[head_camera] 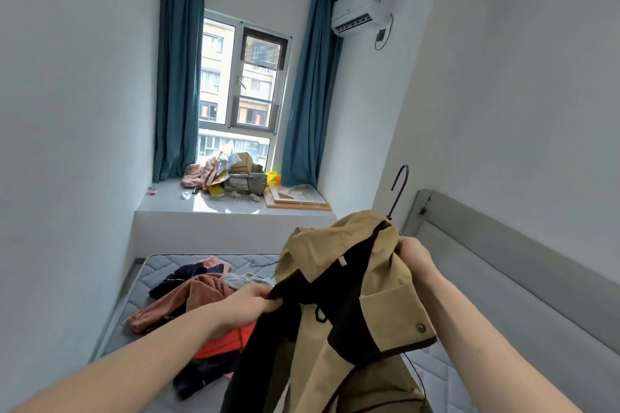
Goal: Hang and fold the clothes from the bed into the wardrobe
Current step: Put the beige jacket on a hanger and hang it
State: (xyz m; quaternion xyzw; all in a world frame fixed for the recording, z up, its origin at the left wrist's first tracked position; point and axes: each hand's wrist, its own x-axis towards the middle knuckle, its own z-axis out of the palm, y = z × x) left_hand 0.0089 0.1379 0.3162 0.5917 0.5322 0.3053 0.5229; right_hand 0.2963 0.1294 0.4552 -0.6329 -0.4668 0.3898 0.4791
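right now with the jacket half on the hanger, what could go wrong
1. The tan jacket is gripped only at its edges by the left hand and right hand, so it may slide off the hanger, whose hook alone shows.
2. Its hanging drawcord could snag.
3. The lower part may drag across the clothes pile on the mattress.

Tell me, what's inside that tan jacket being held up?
A dark hanger hook sticks out of the tan jacket at the collar, beside the right hand. The left hand pinches its black lining. The hanger's shoulders are hidden by fabric.
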